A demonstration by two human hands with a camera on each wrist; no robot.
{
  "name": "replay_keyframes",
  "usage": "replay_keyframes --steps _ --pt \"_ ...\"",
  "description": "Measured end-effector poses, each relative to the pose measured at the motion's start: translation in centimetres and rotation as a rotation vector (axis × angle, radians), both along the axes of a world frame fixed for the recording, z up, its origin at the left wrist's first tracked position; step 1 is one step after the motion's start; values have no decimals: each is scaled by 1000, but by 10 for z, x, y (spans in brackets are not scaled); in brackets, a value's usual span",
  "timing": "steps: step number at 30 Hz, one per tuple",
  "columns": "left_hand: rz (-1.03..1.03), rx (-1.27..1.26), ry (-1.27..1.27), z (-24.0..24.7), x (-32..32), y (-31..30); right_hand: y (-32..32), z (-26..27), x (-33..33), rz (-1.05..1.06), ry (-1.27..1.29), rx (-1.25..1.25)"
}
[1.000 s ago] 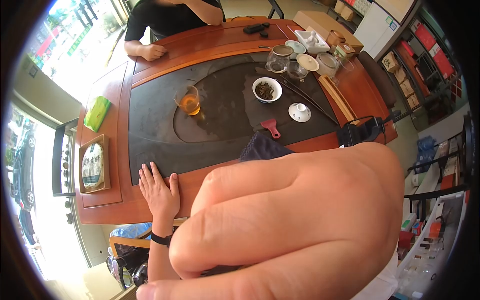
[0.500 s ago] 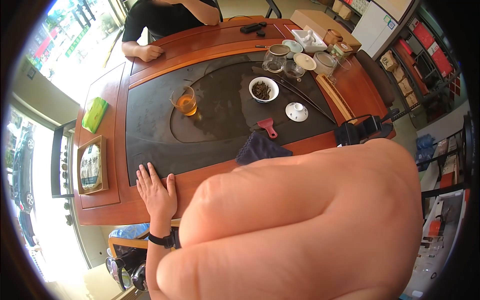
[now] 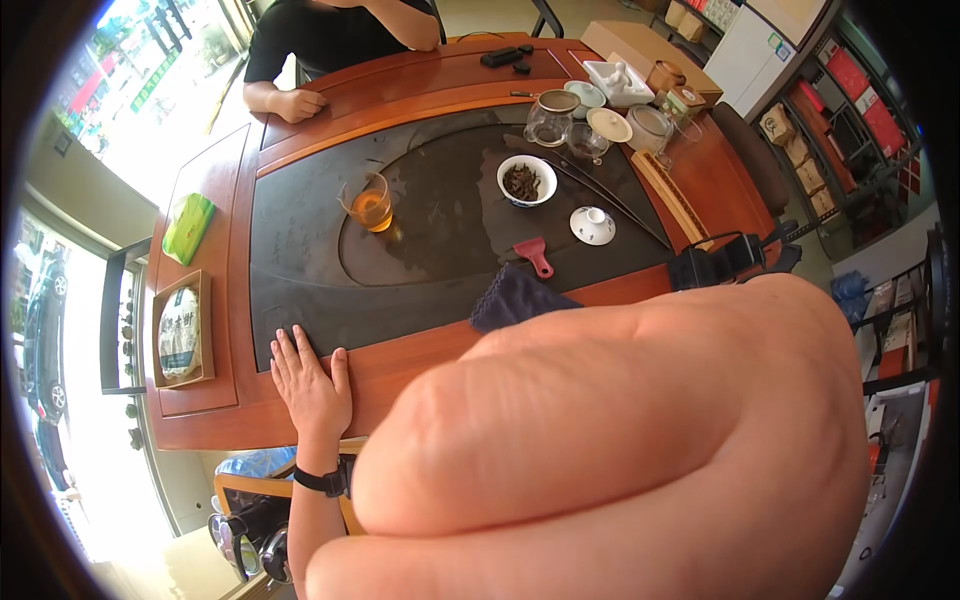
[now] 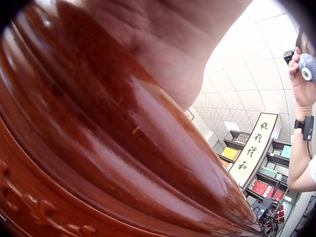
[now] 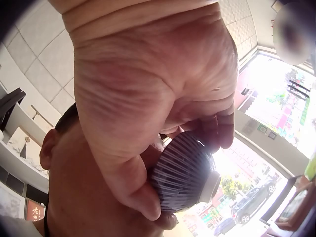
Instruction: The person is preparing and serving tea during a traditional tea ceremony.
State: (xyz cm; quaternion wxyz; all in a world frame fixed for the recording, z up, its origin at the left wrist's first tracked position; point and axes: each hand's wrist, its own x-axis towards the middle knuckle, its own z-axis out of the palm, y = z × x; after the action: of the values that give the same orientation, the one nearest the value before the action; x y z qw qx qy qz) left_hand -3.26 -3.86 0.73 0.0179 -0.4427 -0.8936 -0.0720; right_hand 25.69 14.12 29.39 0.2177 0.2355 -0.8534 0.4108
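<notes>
My right hand [image 3: 620, 430] is raised close in front of the head camera, its bent fingers filling the lower right. In the right wrist view it grips a small ribbed teacup [image 5: 183, 173], tilted at the person's mouth. The same teacup [image 4: 307, 66] shows bluish at the right of the left wrist view. The left hand [image 3: 312, 390] lies flat at the near edge of the wooden table [image 3: 400, 375], fingers straight and reaching onto the dark tea tray [image 3: 330, 310]. Beyond it stands a glass pitcher [image 3: 372, 210] holding amber tea.
A white bowl [image 3: 537, 202] of tea leaves, its lid [image 3: 593, 226], a red scraper [image 3: 537, 257] and a dark cloth [image 3: 515, 300] lie right of centre. Glass pots [image 3: 548, 125] cluster at the back right. A boxed tea cake [image 3: 182, 335] sits left. Another person [image 3: 330, 40] sits opposite.
My right hand has come nearer the head camera and shifted right and tilted, with fewer fingers showing. The table view has slid slightly left. The left hand stays flat on the table.
</notes>
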Motion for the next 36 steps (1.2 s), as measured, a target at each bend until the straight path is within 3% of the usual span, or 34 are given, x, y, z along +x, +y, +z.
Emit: replay_keyframes --steps 9,14,18,27,36 --pt "-14 32 7 1 0 0 16 1 3 -40 -101 -2" --pt "-49 41 38 -4 -3 -4 40 -16 -8 -183 -151 -33" --pt "-24 13 29 -3 -2 -2 74 -72 -35 -405 -82 -16" --pt "3 -1 -5 1 0 0 112 -241 -86 -806 -222 -12" --pt "13 -19 13 -3 -1 -1 117 -287 -100 -855 -260 27"
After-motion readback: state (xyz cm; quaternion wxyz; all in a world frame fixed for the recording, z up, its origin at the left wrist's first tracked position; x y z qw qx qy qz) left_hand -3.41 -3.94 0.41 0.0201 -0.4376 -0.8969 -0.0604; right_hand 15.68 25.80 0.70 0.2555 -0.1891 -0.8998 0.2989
